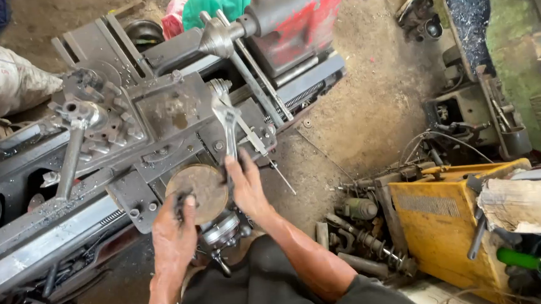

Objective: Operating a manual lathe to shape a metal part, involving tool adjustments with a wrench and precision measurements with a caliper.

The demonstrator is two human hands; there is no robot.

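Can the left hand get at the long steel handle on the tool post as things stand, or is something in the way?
Probably yes. The left hand grips the round handwheel, and the steel handle slants bare farther left over the lathe bed, nothing covering it.

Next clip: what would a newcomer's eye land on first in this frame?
First, the two bare hands at the greasy metal lathe: the right hand grips an adjustable wrench set on the carriage, while the left hand holds the handle of a round rusty handwheel. Next, the red tailstock at top centre, and a yellow metal box on the dirt floor at lower right.
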